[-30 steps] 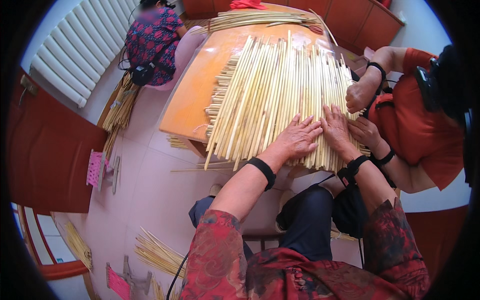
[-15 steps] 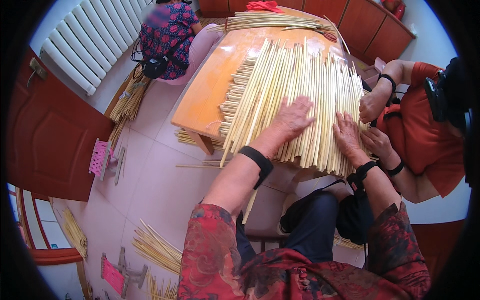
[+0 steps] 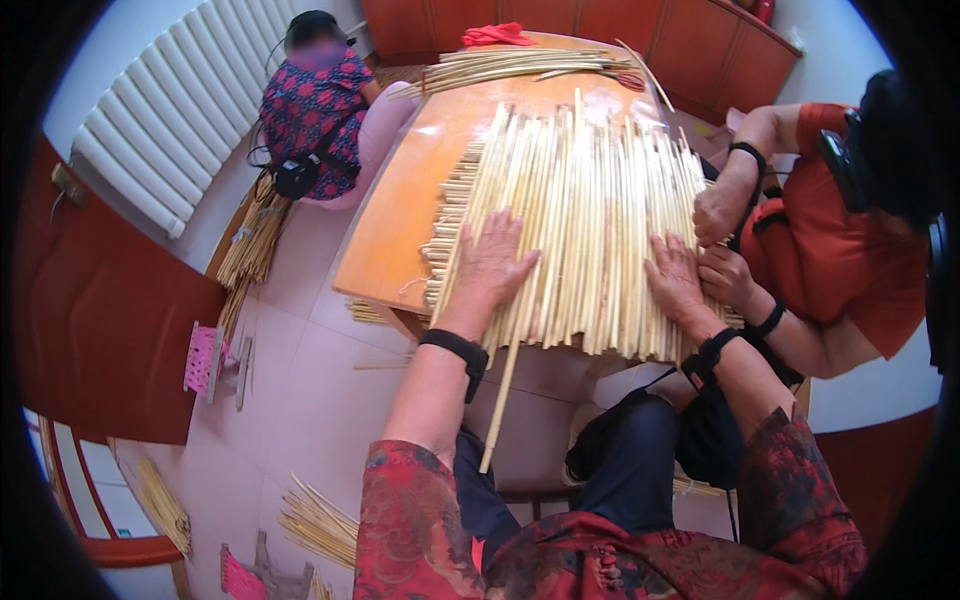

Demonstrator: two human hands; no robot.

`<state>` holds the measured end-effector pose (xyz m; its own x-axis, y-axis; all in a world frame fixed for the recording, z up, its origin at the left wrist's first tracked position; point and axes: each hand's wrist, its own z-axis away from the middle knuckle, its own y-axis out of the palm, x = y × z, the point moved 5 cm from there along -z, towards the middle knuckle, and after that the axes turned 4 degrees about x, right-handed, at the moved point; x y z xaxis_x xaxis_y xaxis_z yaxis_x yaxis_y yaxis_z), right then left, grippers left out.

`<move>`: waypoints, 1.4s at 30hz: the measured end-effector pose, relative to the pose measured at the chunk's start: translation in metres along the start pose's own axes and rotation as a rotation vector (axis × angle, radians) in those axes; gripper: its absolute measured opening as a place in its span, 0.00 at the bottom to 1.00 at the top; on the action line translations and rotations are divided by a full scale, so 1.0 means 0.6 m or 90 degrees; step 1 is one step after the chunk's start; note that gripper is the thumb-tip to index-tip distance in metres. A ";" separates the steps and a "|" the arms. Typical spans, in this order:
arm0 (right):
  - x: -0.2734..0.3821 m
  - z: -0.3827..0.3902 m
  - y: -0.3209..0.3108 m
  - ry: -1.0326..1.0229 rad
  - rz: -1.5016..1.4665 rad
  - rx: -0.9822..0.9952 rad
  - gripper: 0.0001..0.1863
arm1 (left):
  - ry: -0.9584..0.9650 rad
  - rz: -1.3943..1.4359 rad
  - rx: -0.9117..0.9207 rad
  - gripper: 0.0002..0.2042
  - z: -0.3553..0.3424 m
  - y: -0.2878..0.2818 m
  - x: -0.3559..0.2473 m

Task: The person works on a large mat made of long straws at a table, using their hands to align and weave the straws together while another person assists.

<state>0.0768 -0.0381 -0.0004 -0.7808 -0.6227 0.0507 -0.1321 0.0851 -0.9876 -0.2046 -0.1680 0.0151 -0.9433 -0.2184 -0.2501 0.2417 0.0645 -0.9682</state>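
Note:
A broad layer of pale yellow stalks [image 3: 575, 230] lies side by side on the orange wooden table [image 3: 385, 255], their near ends jutting past its front edge. My left hand [image 3: 495, 258] rests flat on the left part of the layer, fingers spread. On the right part lies my right hand [image 3: 677, 277], palm down with its fingers stretched out. One longer stalk [image 3: 502, 405] sticks out toward me below my left hand. More stalks [image 3: 455, 200] lie crosswise beneath the layer, their ends showing at its left side.
At the right, a person in an orange-red shirt [image 3: 815, 250] has both hands at the layer's right edge. Another person [image 3: 315, 115] crouches left of the table. A stalk bundle [image 3: 530, 68], red cloth [image 3: 497, 34] and scissors [image 3: 630, 82] lie at the far end. Low stools [image 3: 205, 360] stand on the floor.
My left hand has moved left from the middle of the layer to its left part. My right hand stays on the right part. The whole view has shifted slightly.

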 end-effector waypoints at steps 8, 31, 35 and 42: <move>-0.008 0.005 0.007 -0.012 -0.095 -0.093 0.28 | -0.006 -0.018 0.022 0.34 -0.005 0.009 0.000; 0.005 0.006 -0.004 0.066 -0.089 0.044 0.31 | 0.272 -0.043 0.104 0.28 -0.042 0.019 -0.179; 0.006 0.009 -0.003 0.059 -0.090 -0.044 0.30 | 0.263 -0.047 0.101 0.29 -0.039 0.027 -0.175; 0.003 0.008 -0.005 0.072 -0.078 0.034 0.32 | 0.267 -0.057 0.101 0.29 -0.041 0.031 -0.173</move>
<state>0.0786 -0.0431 0.0017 -0.8248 -0.5345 0.1845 -0.1998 -0.0298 -0.9794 -0.1078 -0.1203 0.0233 -0.9648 0.1994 -0.1716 0.1555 -0.0936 -0.9834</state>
